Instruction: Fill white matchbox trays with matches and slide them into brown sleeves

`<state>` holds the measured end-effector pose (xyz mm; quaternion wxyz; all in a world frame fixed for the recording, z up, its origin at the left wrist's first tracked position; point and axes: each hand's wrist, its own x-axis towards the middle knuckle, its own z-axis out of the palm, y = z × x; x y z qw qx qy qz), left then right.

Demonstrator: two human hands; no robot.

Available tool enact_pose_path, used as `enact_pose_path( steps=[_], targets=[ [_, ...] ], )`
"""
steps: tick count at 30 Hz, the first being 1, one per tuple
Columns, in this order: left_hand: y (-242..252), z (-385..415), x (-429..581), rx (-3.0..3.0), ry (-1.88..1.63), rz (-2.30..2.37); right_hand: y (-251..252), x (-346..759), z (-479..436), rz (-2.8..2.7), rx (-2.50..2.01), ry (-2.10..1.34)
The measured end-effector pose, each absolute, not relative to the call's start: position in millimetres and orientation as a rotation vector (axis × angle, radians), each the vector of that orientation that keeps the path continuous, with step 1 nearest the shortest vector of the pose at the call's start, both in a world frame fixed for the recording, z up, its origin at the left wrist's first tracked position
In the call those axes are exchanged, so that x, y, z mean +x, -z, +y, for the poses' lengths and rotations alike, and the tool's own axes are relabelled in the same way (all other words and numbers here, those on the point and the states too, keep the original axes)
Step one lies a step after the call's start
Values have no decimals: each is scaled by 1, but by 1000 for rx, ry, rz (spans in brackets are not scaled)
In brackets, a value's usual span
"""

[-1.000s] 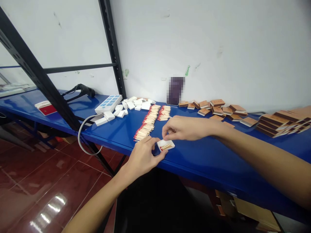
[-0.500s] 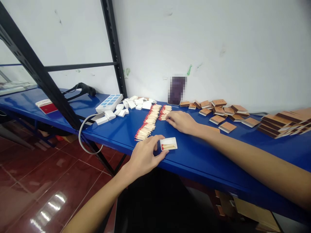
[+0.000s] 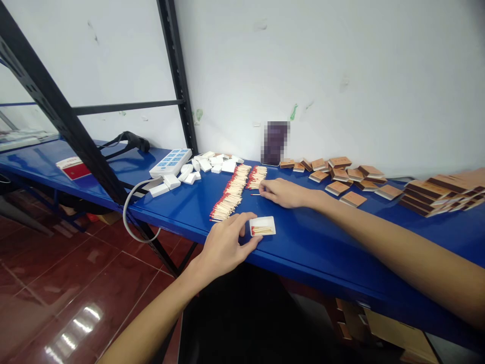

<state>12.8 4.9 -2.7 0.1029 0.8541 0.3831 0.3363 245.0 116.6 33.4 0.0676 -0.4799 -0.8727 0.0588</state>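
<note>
Hands: left hand (image 3: 225, 240) has thumb and fingers round the left end of a white matchbox tray (image 3: 265, 221), bracing it; right hand (image 3: 282, 193) looks to be pinching one loose match (image 3: 255, 194), red head poking out to the left.
Matchbox tray: near the front edge, open side up, with a few matches (image 3: 262, 230) along its near side, heads left.
Step in hand: singling out a match just in front of the short match row (image 3: 257, 177), I reckon, tray only part filled.
Next move: imo calls for a light pinch, match kept level, head pointing left, tray held steady.
Worktop: blue and shiny (image 3: 303, 242), long match row (image 3: 231, 194) left of the short one, white trays (image 3: 229, 166) behind, loose brown matchboxes (image 3: 336, 188) and a stack (image 3: 428, 189) off right. Can't tell if those are filled.
Room: scuffed white wall (image 3: 322, 60), a pixelated dark slab (image 3: 275, 144) upright against it, black rack post (image 3: 176, 76), red tiled floor (image 3: 38, 303).
</note>
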Motion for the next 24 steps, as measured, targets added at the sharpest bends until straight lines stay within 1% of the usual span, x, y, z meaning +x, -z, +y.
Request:
enact_pose_path(
  steps=[9,24],
  targets=[
    [4,5,12,2531,-1005,1129,-28,242,115,-2529,-1489,-11],
    [2,5,12,2529,-995,1127,-24,241,115,-2499,-1458,-37]
  ],
)
